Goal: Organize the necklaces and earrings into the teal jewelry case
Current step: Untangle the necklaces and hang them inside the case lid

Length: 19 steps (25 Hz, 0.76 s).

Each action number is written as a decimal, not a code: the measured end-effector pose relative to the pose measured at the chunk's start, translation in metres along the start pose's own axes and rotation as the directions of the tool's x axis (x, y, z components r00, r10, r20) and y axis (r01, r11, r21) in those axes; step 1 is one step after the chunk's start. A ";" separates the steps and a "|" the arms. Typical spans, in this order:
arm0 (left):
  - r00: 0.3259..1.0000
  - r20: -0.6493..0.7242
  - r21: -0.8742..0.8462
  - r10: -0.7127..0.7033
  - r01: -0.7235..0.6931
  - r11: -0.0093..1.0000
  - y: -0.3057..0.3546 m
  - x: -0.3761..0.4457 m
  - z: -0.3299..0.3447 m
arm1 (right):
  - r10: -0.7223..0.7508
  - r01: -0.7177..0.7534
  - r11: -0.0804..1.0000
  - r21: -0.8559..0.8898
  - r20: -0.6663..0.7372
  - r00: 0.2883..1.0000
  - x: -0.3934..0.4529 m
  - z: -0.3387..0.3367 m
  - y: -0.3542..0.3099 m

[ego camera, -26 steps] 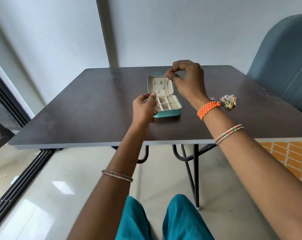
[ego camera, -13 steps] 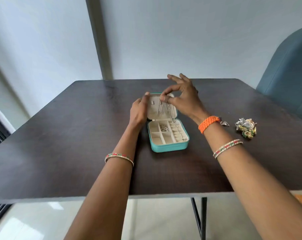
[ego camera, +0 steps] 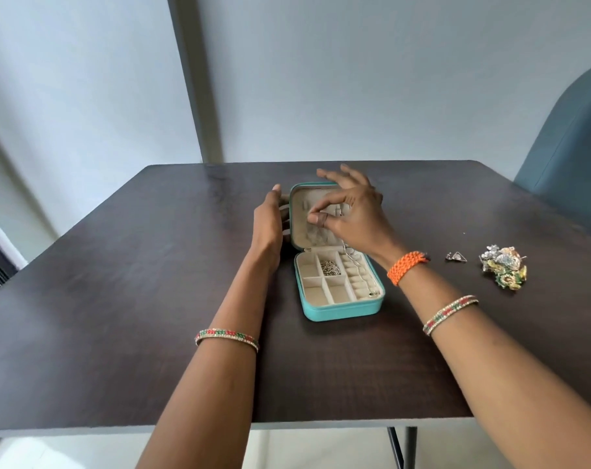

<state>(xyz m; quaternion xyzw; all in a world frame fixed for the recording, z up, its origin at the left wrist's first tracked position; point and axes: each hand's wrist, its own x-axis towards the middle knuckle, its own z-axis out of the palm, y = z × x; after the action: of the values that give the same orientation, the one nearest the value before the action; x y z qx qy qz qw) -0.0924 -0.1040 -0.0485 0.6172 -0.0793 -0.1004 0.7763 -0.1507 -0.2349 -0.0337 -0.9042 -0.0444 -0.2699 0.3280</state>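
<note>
While the teal jewelry case [ego camera: 339, 292] stands open near the middle of the dark wooden desk [ego camera: 118, 299], we see both hands at its raised lid. The left hand [ego camera: 268, 228] is beside the left edge of the lid with the fingers quite straight; whether they touch the lid, we cannot tell. The right hand [ego camera: 349, 211] is in front of the cream lining of the lid, and its thumb and first finger pinch a thin silver necklace [ego camera: 349, 257], whose chain hangs down into the right column of the tray. In one upper compartment lies a small heap of chain [ego camera: 329, 267].

To the right of the case, well apart from it, a pile of colourful earrings [ego camera: 503, 267] lies on the desk, and a small silver piece [ego camera: 455, 256] lies just beside the pile. The desk has thin black metal legs [ego camera: 402, 448] and stands against a pale grey wall [ego camera: 355, 79] with a darker vertical strip. A blue-grey chair [ego camera: 571, 157] stands at the far right corner. Under the desk the floor is light and shiny.
</note>
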 end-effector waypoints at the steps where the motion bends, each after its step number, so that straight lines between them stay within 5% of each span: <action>1: 1.000 0.004 -0.006 -0.002 0.002 1.000 0.002 -0.002 0.000 | -0.011 0.011 1.000 -0.002 -0.013 1.000 0.000 0.000 -0.001; 5: 1.000 0.005 -0.025 0.017 -0.017 1.000 0.008 -0.009 0.004 | -0.029 0.040 0.988 0.150 -0.071 0.997 0.003 -0.007 -0.009; 13: 0.990 -0.028 0.105 0.139 -0.136 0.985 0.003 -0.006 0.004 | 0.002 0.020 0.989 0.148 -0.151 0.988 -0.001 -0.002 0.004; 16: 0.960 -0.116 0.251 0.256 -0.221 0.942 -0.003 0.000 0.001 | 0.053 -0.001 0.974 0.226 -0.224 0.973 -0.001 -0.007 0.010; 19: 0.932 -0.270 0.343 0.239 -0.139 0.929 -0.001 -0.001 -0.005 | 0.065 0.017 0.955 0.295 -0.265 0.962 -0.001 -0.009 0.012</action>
<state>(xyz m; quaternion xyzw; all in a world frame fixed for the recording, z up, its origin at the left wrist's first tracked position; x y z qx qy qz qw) -0.0920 -0.0996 -0.0508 0.7313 -0.0325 0.0872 0.6757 -0.1525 -0.2496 -0.0353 -0.8000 -0.0274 -0.3777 0.4653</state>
